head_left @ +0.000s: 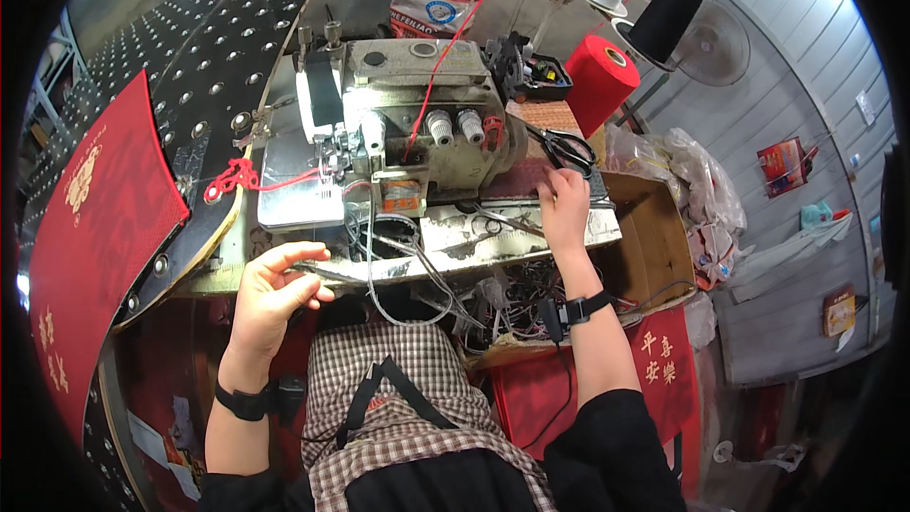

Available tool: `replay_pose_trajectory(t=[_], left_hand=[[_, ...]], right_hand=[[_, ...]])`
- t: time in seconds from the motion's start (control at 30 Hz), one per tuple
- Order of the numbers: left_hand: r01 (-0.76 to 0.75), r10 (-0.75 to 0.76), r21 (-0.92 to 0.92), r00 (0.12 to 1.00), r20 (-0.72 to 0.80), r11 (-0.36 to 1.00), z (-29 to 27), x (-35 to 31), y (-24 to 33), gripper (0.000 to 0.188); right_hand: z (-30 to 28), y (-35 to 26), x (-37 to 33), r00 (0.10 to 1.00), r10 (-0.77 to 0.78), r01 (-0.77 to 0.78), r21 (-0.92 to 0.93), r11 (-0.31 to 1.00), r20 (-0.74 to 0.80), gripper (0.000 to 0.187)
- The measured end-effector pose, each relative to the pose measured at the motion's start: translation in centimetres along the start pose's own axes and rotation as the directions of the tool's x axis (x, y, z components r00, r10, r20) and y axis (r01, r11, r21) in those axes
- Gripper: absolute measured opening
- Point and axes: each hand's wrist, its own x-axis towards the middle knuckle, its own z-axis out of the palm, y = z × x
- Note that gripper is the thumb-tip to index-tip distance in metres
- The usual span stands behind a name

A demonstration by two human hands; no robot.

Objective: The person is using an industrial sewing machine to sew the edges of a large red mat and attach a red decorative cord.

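Observation:
In front of me stands a grey overlock sewing machine point(427, 85) with its lamp lit, red thread running down into it. My left hand point(275, 289) is by the table's front edge, its fingers curled but apart, and I see nothing held in it. Close to its fingertips runs a thin dark strip; I cannot tell whether they touch. My right hand point(566, 209) is closed in a pinch at the machine's right, just below the black-handled scissors point(569, 150). What its fingers hold, if anything, is hidden. Left of the needle area trails a tangle of red thread point(230, 180).
Red printed panels point(109, 246) lie on a studded black surface point(213, 47) at left. Thread cones, including a red one point(602, 81), stand behind the machine. A cardboard box point(649, 237) sits at right; scraps and cables point(502, 299) collect below the table edge.

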Motion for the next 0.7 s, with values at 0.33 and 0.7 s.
replay_pose_trajectory(t=[0.33,0.7], left_hand=[[-0.032,0.032,-0.037,0.999,-0.024,0.999,1.1,-0.4,0.2,0.042],[-0.041,0.049,-0.133,0.997,0.057,0.99,1.4,0.1,-0.8,0.042]], right_hand=[[-2.5,-11.1,6.8,0.991,-0.121,0.131,0.354,0.926,-0.051,0.025],[-7.2,-17.9,-3.2,0.994,0.099,-0.086,0.874,0.478,0.043,0.033]])
